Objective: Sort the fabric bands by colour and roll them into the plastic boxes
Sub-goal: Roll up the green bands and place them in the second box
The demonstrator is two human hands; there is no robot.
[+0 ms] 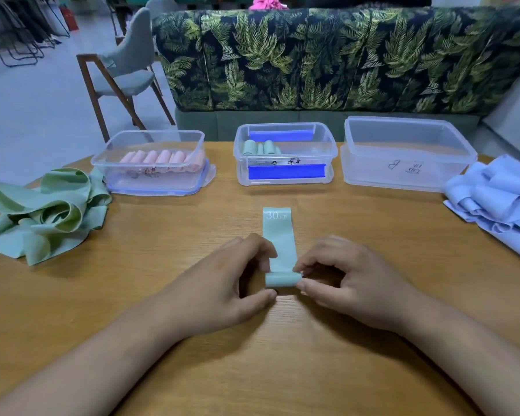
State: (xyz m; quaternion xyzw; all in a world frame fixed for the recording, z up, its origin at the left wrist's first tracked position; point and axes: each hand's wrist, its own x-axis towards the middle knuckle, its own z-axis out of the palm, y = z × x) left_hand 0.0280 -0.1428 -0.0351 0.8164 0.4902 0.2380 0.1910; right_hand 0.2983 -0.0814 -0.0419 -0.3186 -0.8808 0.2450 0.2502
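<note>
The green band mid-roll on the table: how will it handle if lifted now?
Probably floppy: the loose green bands at left lie in limp folds. The green band looks thin and light, lying flat. Its rolled end may unroll if released; left hand and right hand both pinch it.

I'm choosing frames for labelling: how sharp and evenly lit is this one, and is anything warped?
Head view: light is soft and even, with shadows under the left hand and right hand; the green band between them is sharp, its 30 print legible; the wide lens bows the sofa top and table edges; the chair looks softer.
</note>
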